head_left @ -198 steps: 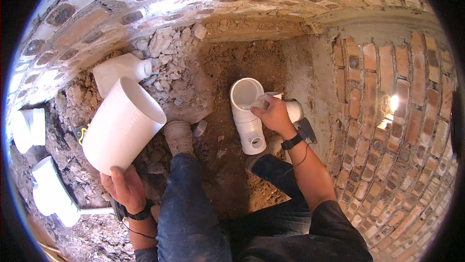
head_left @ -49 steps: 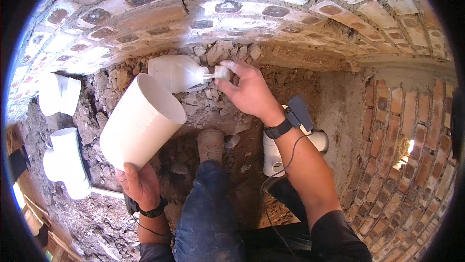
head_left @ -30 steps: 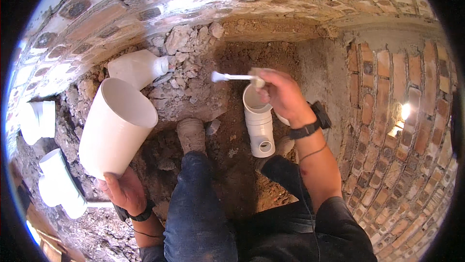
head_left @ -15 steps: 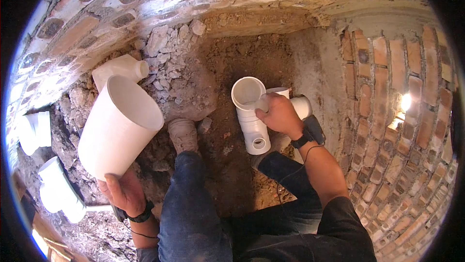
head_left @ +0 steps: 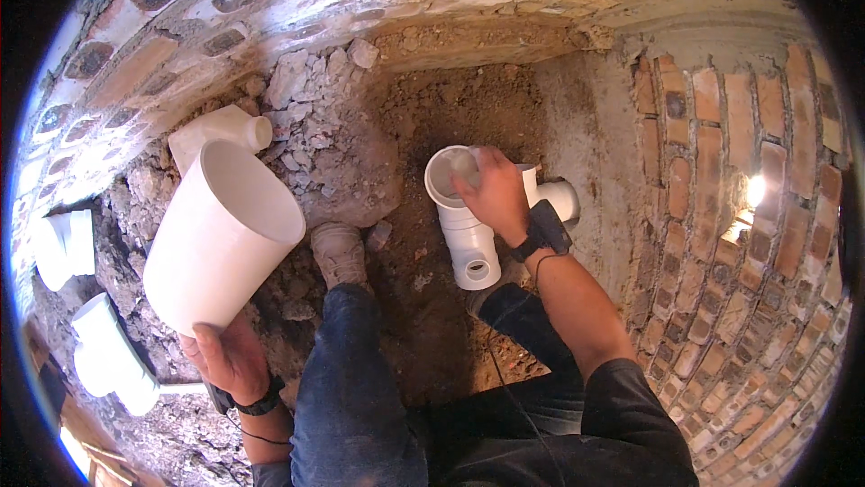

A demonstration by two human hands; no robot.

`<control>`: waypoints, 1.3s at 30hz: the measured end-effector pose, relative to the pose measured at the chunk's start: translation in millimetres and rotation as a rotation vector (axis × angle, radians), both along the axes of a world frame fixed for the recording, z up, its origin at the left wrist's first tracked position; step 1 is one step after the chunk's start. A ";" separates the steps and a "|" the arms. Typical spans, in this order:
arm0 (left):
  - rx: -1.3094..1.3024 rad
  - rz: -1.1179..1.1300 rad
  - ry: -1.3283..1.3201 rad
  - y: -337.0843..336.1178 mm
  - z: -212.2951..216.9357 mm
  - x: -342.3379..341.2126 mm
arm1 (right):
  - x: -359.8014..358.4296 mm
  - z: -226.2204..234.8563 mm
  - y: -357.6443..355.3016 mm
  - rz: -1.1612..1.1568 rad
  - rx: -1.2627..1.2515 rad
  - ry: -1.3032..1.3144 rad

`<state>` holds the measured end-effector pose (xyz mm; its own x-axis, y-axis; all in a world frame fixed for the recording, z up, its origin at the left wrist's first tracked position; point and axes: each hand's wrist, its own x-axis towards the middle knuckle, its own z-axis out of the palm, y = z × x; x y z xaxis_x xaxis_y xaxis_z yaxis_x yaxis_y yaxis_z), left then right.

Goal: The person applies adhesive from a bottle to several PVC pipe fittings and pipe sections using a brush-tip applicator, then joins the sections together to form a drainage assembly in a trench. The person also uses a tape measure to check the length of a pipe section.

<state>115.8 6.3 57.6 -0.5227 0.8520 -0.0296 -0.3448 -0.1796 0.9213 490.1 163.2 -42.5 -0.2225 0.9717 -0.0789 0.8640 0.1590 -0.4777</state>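
My left hand (head_left: 227, 356) is closed on the lower end of a wide white plastic pipe (head_left: 212, 248), its open mouth tilted up and to the right. Right of my legs stands a white pipe fitting (head_left: 468, 248), with a round open socket facing up and a small side opening near its base. At that socket's rim is my right hand (head_left: 497, 199), fingers curled round a small pale object (head_left: 463, 163) against the inner wall. Its kind is not clear. Behind this hand a white branch pipe (head_left: 560, 200) runs toward the right wall.
White fittings lie on the rubble at left: a boxy one with a neck (head_left: 221, 134), a short flared piece (head_left: 65, 248) and a branched one (head_left: 113, 356). Broken stones (head_left: 315, 109) pile at the back. Brick walls close in, the right one (head_left: 721, 244) near my arm.
My right hand has moved left and up along the socket's rim with the pale object, from its near right side to its far side. The left hand and its pipe stay almost still.
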 end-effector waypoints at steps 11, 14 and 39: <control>-0.076 0.033 0.016 -4.2 -3.9 -1.7 | 5.5 -38.5 -29.5 -0.786 -0.125 0.384; -0.044 0.019 -0.016 -5.4 -5.8 -2.6 | 6.9 -45.4 -30.3 -0.678 -0.256 0.473; 0.005 -0.032 -0.035 -4.2 -5.8 -0.2 | -11.5 12.8 -15.4 0.218 -0.326 -0.408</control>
<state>115.6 2.1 51.8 -0.4942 0.8683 -0.0430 -0.3822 -0.1725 0.9079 478.6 147.8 -29.8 -0.3035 0.8178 -0.4890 0.9528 0.2543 -0.1659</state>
